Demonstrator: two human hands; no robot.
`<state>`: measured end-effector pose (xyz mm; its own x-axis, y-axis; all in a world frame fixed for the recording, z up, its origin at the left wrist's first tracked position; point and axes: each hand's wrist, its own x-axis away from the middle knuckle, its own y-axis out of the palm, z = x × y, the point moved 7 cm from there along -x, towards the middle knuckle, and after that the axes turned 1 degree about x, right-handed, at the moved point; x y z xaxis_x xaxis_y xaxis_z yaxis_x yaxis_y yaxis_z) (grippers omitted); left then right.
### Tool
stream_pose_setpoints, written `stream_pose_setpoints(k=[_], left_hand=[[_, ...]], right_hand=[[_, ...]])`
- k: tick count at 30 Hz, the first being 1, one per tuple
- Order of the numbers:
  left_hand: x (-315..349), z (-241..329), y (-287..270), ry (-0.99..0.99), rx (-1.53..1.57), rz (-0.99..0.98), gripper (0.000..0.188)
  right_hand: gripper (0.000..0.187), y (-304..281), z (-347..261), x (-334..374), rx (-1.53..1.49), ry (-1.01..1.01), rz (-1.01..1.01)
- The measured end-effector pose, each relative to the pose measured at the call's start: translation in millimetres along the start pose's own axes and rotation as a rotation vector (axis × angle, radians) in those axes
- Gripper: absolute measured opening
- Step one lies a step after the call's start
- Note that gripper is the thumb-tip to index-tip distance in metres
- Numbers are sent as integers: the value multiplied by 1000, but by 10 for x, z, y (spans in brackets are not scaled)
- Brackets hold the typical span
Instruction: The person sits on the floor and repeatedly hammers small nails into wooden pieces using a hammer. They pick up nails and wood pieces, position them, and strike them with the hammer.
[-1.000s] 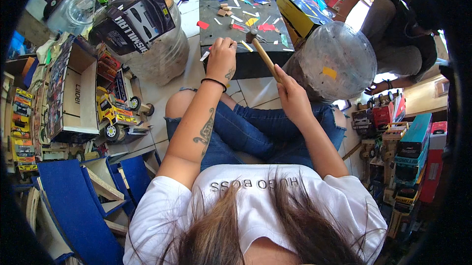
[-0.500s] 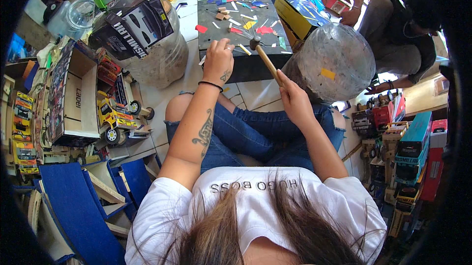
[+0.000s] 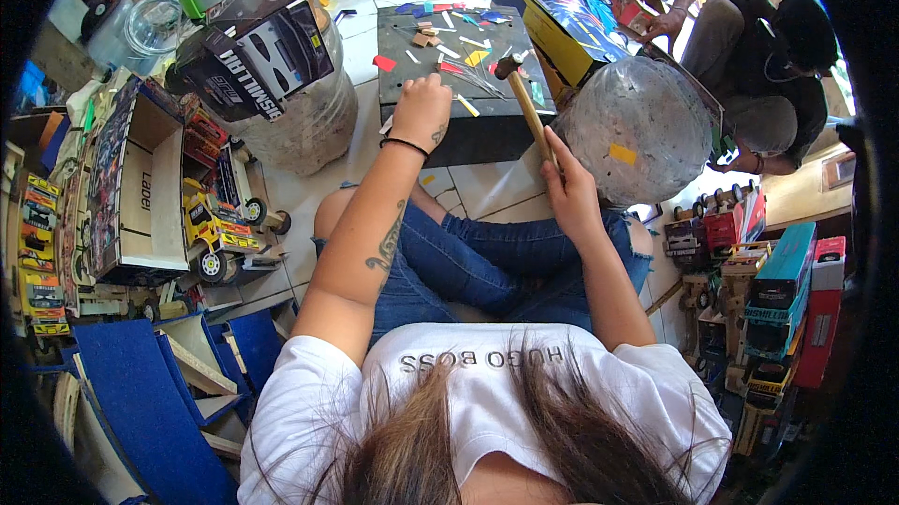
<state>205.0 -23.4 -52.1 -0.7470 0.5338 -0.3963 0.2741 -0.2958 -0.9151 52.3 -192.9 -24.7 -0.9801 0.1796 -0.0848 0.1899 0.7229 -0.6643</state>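
My right hand [image 3: 573,194] grips the lower part of a wooden handle. It belongs to a hammer [image 3: 532,117], tilted up over the right part of a low black box [image 3: 468,142]. My left hand [image 3: 421,114] is curled closed over the box's near left edge; what its fingers hold, if anything, is hidden. Beyond it on the box top lie thin metal rods [image 3: 476,77], small wooden blocks [image 3: 426,39], a red scrap [image 3: 384,63], a yellow scrap [image 3: 477,57] and several pale strips.
Big wrapped drums stand on the left [image 3: 314,135] and right [image 3: 637,140]. A co-worker [image 3: 763,74] crouches at the right with a dark panel. Toy trucks [image 3: 217,224] and an open box [image 3: 150,177] fill the left side; blue panels [image 3: 154,402] lie near left.
My right hand and the hammer have shifted slightly right, the hammer head rising a little. My left fingers have curled tighter. The co-worker's dark panel has come into view behind the right drum.
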Motion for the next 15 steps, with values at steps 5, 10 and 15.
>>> stream_pose_setpoints(k=[5,10,15], left_hand=[[8,-216,-158,-174,580,199,10],[114,-183,6,-364,869,212,19],[158,-147,-67,-258,628,307,15]], right_hand=[[47,-5,-47,-19,-14,-55,22],[46,29,-106,-27,-56,-48,-12],[46,14,-285,-21,-28,-79,-65]])
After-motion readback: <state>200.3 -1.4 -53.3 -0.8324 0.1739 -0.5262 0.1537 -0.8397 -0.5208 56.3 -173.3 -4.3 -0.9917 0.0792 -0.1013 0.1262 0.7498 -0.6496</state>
